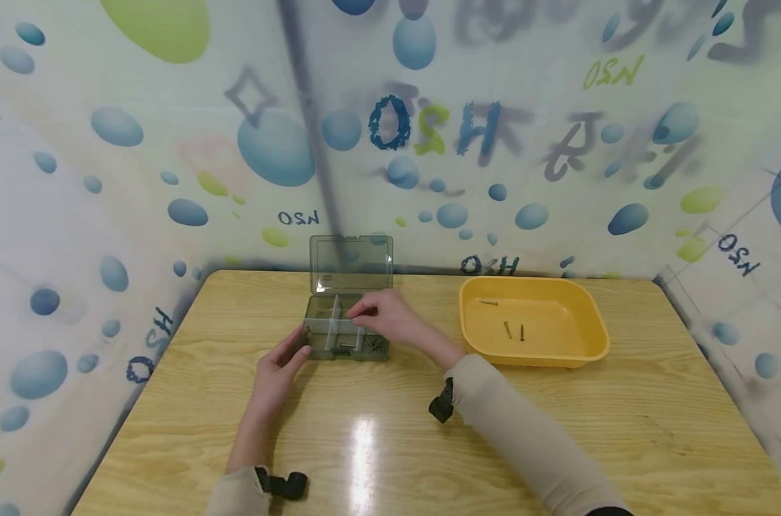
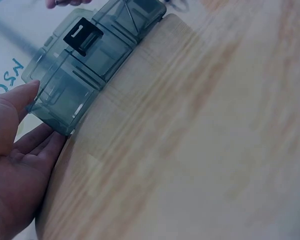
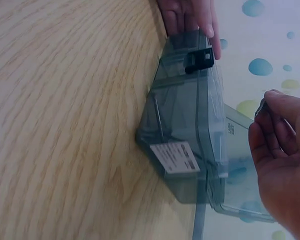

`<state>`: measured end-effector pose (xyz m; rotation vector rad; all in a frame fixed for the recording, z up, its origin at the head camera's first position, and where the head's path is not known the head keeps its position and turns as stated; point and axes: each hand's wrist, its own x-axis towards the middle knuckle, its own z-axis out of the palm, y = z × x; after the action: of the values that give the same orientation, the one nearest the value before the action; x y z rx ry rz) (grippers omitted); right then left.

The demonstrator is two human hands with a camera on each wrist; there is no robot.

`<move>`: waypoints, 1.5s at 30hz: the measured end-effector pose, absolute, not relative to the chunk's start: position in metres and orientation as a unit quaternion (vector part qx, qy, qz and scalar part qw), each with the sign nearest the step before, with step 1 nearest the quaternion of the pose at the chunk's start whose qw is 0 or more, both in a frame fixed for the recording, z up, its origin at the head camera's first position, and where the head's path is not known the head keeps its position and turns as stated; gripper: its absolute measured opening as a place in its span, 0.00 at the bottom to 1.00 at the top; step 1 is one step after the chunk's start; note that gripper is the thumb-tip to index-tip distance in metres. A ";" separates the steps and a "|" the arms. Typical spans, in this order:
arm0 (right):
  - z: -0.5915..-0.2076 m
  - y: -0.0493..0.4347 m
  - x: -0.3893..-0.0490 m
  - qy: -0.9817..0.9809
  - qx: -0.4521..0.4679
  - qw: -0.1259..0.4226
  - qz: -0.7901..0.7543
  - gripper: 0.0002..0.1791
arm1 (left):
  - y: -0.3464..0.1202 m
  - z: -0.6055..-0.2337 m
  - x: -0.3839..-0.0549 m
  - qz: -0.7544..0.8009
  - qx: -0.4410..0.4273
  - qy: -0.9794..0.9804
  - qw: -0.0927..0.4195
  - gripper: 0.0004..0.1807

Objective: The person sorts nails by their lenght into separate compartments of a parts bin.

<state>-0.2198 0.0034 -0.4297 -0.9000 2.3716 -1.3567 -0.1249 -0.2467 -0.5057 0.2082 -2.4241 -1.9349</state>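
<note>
Bubble-print wall covering (image 1: 342,129) is backing the wood-grain desk (image 1: 429,459), with a yellow tray (image 1: 552,312) sitting right and the translucent grey compartment box (image 3: 180,107) standing lid-up to its left. Left forearm is extending forward, left hand (image 1: 281,365) gripping the box's left end, thumb to fingers. Right forearm is angling in diagonally, right hand (image 1: 387,315) hovering over the compartments, fingertips pinching a small screw (image 3: 260,107).

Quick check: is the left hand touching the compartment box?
Touching: in the left wrist view, the left hand meets the compartment box, thumb against one corner.
</note>
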 end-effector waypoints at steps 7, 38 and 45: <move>-0.435 -0.010 -0.219 0.824 -0.319 0.132 -0.449 0.09 | -0.244 -0.508 -0.126 -0.627 0.068 -0.776 0.014 0.29; -0.416 0.022 -0.221 0.798 -0.310 0.110 -0.505 0.07 | -0.247 -0.503 -0.127 -0.633 0.064 -0.771 0.028 0.29; -0.411 0.061 -0.214 0.794 -0.274 0.112 -0.532 0.07 | -0.245 -0.503 -0.125 -0.639 0.064 -0.766 0.024 0.28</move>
<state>-0.2139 0.0607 -0.4110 -0.8030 2.3294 -1.5609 -0.1249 -0.2454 -0.5026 0.1985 -2.3709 -1.9761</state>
